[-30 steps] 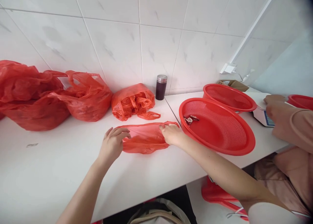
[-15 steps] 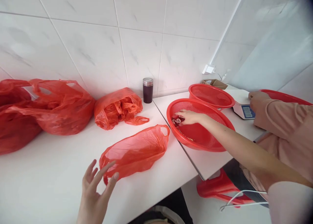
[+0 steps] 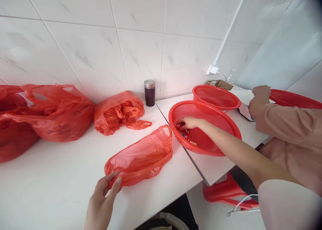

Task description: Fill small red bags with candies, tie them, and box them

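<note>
A thin red plastic bag [image 3: 142, 158] lies open on the white table [image 3: 50, 186]. My left hand [image 3: 104, 196] touches its near corner with thumb and fingers, the fingers a little apart. My right hand [image 3: 190, 123] reaches into the nearer red mesh basket [image 3: 226, 131] and rests on small wrapped sweets [image 3: 184, 134] at its bottom. Whether the fingers hold a sweet is hidden by the hand itself.
Two full red bags [image 3: 47, 112] and a smaller one [image 3: 119, 112] lie along the tiled wall beside a dark flask [image 3: 149, 93]. A second basket [image 3: 216, 96] stands behind. A co-worker's hand [image 3: 259, 97] is at a scale [image 3: 243, 111] on the right.
My right hand left the bag and went into the basket. My left hand let go, lifted, then came back down onto the bag's near corner. The view shifted right.
</note>
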{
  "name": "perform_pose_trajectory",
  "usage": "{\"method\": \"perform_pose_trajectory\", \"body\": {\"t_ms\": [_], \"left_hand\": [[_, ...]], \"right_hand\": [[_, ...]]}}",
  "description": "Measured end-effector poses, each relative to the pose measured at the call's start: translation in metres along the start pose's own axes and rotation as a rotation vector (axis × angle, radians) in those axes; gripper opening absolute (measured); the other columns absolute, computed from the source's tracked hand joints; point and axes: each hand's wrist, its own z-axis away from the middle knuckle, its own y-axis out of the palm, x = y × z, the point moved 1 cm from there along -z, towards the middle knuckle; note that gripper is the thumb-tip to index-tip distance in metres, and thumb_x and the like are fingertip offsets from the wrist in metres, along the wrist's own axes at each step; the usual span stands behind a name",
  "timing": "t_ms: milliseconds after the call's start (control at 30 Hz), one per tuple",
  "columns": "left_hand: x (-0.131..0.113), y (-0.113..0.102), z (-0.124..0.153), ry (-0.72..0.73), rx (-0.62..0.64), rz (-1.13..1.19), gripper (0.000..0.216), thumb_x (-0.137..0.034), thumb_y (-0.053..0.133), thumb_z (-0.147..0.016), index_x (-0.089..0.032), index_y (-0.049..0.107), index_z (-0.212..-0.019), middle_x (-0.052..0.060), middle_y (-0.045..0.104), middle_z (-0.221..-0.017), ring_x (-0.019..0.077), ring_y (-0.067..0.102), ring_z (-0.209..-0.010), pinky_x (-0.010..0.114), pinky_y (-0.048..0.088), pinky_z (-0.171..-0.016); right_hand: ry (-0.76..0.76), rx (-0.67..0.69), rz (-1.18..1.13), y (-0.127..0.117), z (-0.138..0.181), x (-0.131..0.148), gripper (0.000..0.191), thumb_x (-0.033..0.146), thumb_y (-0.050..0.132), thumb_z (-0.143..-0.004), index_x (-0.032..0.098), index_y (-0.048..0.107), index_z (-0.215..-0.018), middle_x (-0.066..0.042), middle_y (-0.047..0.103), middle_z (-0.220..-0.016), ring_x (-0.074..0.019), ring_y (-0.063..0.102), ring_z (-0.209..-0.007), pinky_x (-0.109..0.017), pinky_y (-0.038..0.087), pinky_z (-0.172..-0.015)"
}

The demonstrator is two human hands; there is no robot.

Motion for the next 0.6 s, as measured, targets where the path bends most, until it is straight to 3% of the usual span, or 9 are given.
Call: {"method": "perform_pose_trajectory", "body": {"t_ms": [100,200,333,400,500,600], "left_hand": [[0.002,0.0,-0.01,-0.03,-0.013,0.12,0.05,-0.063,0.07,-0.063,-0.022,0.059,-0.089,0.003,0.069,-0.091,0.0274,0.069,-0.09,0.04,0.05,-0.086],[0.002,0.001,-0.013,0.02,-0.044,0.072,0.047,-0.058,0.072,-0.063,-0.023,0.056,-0.088,-0.001,0.065,-0.077,0.0225,0.065,-0.077,0.032,0.05,-0.069],[-0.003,0.006,-0.01,0.132,0.015,-0.035,0.049,-0.045,0.066,-0.072,-0.026,0.057,-0.115,0.004,0.066,-0.103,0.0202,0.061,-0.082,0.033,0.049,-0.073],[-0.007,0.011,-0.007,0.21,0.062,-0.07,0.054,-0.035,0.061,-0.073,-0.028,0.055,-0.126,0.006,0.06,-0.124,0.0222,0.061,-0.096,0.034,0.049,-0.081],[-0.012,0.02,-0.005,0.308,0.164,-0.088,0.064,-0.02,0.055,-0.072,-0.029,0.05,-0.135,0.006,0.048,-0.142,0.0239,0.055,-0.117,0.033,0.048,-0.089],[-0.013,0.024,-0.005,0.358,0.233,-0.1,0.074,-0.012,0.05,-0.068,-0.028,0.045,-0.14,0.005,0.042,-0.149,0.0248,0.044,-0.132,0.035,0.044,-0.101]], "right_hand": [[0.039,-0.022,-0.056,-0.008,0.002,-0.001,0.021,0.02,0.061,-0.084,0.022,0.072,-0.102,-0.006,0.071,-0.094,-0.0184,0.067,-0.079,-0.03,0.05,-0.077],[0.071,-0.074,-0.129,-0.028,0.01,0.0,0.021,0.025,0.054,-0.09,0.016,0.069,-0.101,-0.008,0.071,-0.089,-0.0168,0.066,-0.074,-0.029,0.051,-0.073],[0.011,-0.251,-0.284,-0.06,0.042,0.035,0.034,0.031,0.035,-0.098,0.016,0.057,-0.119,-0.007,0.068,-0.098,-0.0134,0.065,-0.08,-0.023,0.05,-0.07],[-0.13,-0.363,-0.511,-0.061,0.065,0.072,0.03,0.033,0.041,-0.096,0.018,0.058,-0.116,-0.004,0.067,-0.099,-0.0133,0.065,-0.081,-0.023,0.05,-0.069],[-0.312,-0.182,-0.583,-0.025,0.092,0.137,0.026,0.03,0.047,-0.092,0.021,0.061,-0.113,-0.002,0.067,-0.096,-0.0124,0.064,-0.075,-0.023,0.05,-0.066],[-0.436,-0.043,-0.376,0.039,0.1,0.184,0.021,0.022,0.054,-0.087,0.022,0.068,-0.101,-0.002,0.067,-0.104,-0.013,0.063,-0.082,-0.024,0.048,-0.075]]}}
